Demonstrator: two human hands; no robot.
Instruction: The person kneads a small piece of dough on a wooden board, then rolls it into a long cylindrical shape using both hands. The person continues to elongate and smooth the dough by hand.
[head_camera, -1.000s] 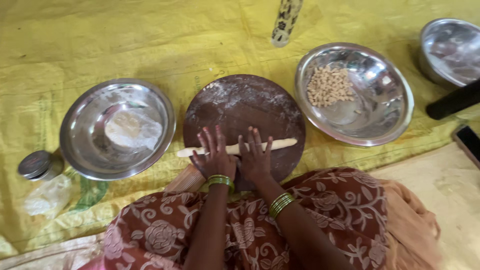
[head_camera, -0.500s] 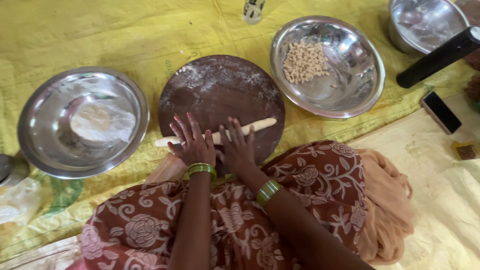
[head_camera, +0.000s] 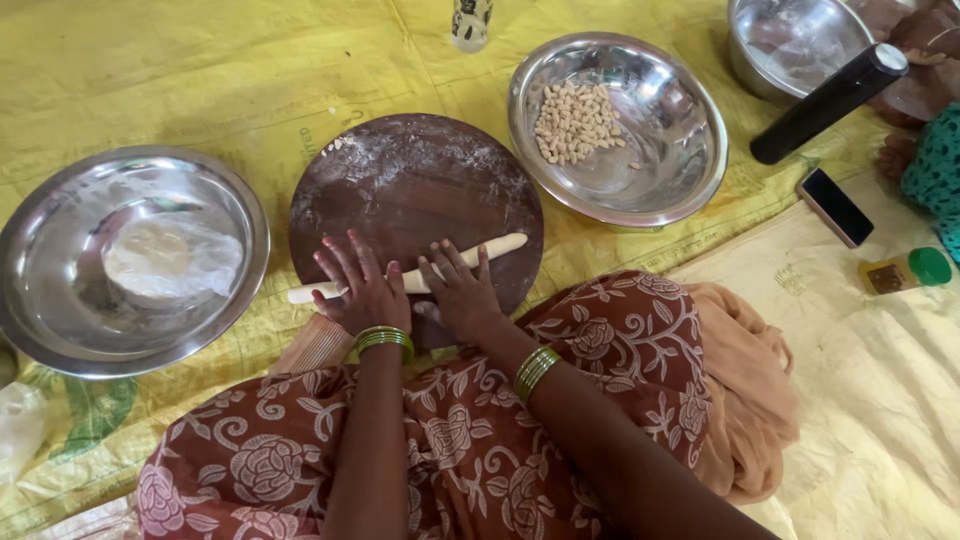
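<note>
Both hands flat, palms down, fingers spread, pressing on a thin rope of dough. Nothing clenched, no grasp around it. Left hand covers the rope's left part, right hand sits just beside it over the middle. Green bangles on both wrists.

Landmark: round dark wooden board, dusted with flour. The rope of dough lies across the board's near part, slightly tilted, right end higher. Its left end sticks out past the board's left edge; right end stops near the board's right edge.

Left of the board: large steel bowl with a flat lump of dough in clear plastic inside. Right of and beyond the board: second steel bowl holding a heap of small pale dough pieces. Further right of the board, top corner: third steel bowl, a black cylinder lying at its near side. Right of the board, well apart: dark phone face up, then a small green-capped bottle on its side. Beyond the board: base of a small bottle.

Everything sits on a yellow mat. Near side of the board: person's lap in brown floral cloth.
</note>
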